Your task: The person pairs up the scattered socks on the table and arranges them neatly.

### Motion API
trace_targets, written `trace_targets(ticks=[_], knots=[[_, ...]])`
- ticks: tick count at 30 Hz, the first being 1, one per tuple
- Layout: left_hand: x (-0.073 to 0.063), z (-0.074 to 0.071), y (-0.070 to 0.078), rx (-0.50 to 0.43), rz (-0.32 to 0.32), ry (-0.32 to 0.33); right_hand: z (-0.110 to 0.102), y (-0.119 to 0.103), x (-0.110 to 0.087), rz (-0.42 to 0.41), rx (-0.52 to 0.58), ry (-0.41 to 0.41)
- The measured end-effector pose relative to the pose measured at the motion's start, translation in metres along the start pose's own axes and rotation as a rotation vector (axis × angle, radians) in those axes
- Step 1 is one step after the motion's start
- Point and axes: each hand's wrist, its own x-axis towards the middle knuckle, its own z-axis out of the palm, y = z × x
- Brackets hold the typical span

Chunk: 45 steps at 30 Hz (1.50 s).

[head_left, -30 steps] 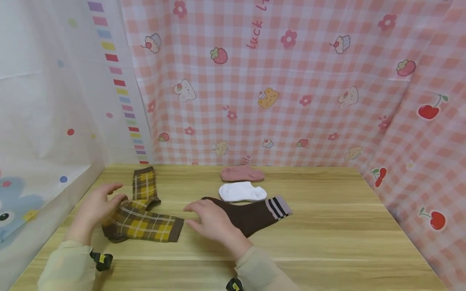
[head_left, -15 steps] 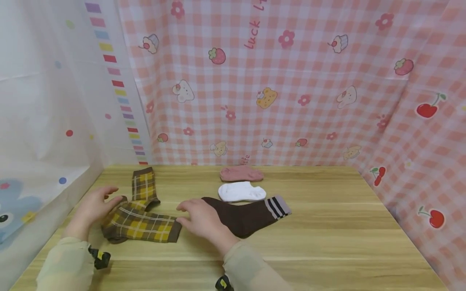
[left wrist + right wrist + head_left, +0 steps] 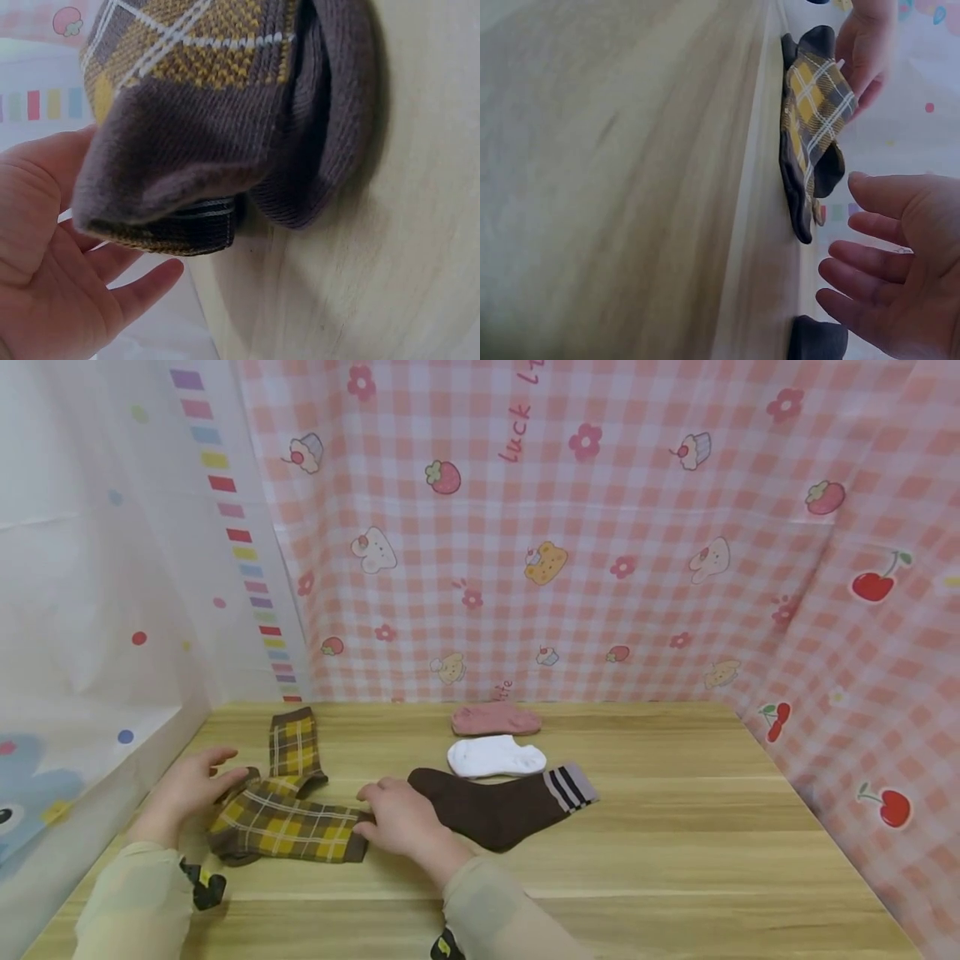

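Observation:
A yellow-and-brown plaid sock [image 3: 300, 828] lies on the wooden table at the left, its dark cuff toward the right. Behind it, partly overlapped, another plaid sock [image 3: 295, 745] points to the back. My left hand [image 3: 187, 789] is at the left end of the plaid socks; in the left wrist view its fingers are spread beside a raised brown sock end [image 3: 180, 150], and whether they touch it is unclear. Near the front sock's cuff is my right hand [image 3: 401, 818], with loosely bent fingers [image 3: 862, 277] holding nothing. A dark brown sock [image 3: 491, 810] with a striped cuff lies right of that hand.
A white ankle sock [image 3: 495, 756] and a pink ankle sock [image 3: 495, 719] lie behind the brown sock. Pink checked cloth [image 3: 480, 527] hangs along the table's back edge, and white cloth [image 3: 90, 568] hangs at the left.
My right hand has moved left, off the brown sock to the plaid sock's cuff. My left hand has hardly moved; the view has shifted slightly.

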Motion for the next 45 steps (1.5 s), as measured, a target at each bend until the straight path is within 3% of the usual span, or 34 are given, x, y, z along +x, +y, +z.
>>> trace_targets(ticks=[14, 28, 39, 45], knots=[[0.005, 0.008, -0.01, -0.037, 0.019, -0.043, 0.008, -0.014, 0.005, 0.05, -0.094, -0.11], [0.006, 0.013, -0.009, -0.077, -0.023, -0.039, 0.012, -0.025, 0.008, 0.008, -0.33, -0.068], [0.007, 0.014, -0.017, -0.056, -0.036, 0.012, 0.013, -0.026, 0.009, 0.023, -0.289, -0.047], [0.003, 0.015, -0.021, -0.087, -0.028, 0.077, 0.014, -0.023, 0.009, 0.028, -0.272, -0.024]])
